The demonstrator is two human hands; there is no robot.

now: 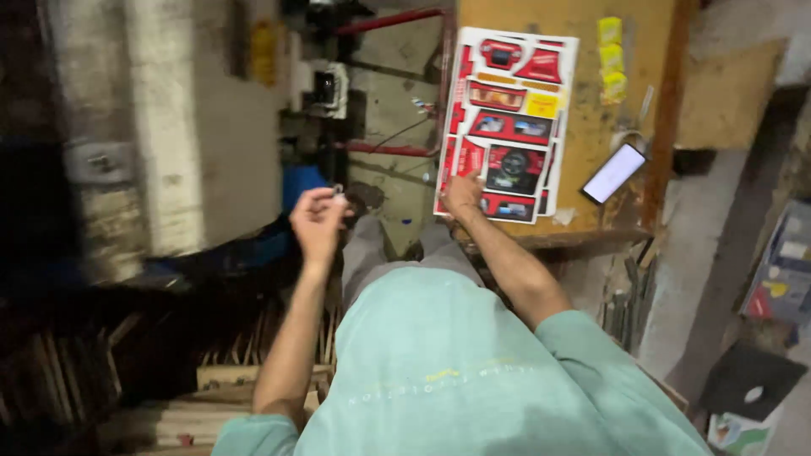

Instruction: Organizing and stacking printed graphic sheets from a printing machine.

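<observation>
Nearest, the person's green shirt [473,371] fills the lower view. The left hand [318,221] is raised off the tabletop, its grip pinched together on a small metal bit [338,191] too blurred to identify. The right hand [463,196] presses fingers flat on the near edge of a red and white printed sheet [509,118] lying on the yellow tabletop [591,135], grip apart. A lit phone [614,172] lies right of the sheet; yellow blocks [611,57] sit farther back
</observation>
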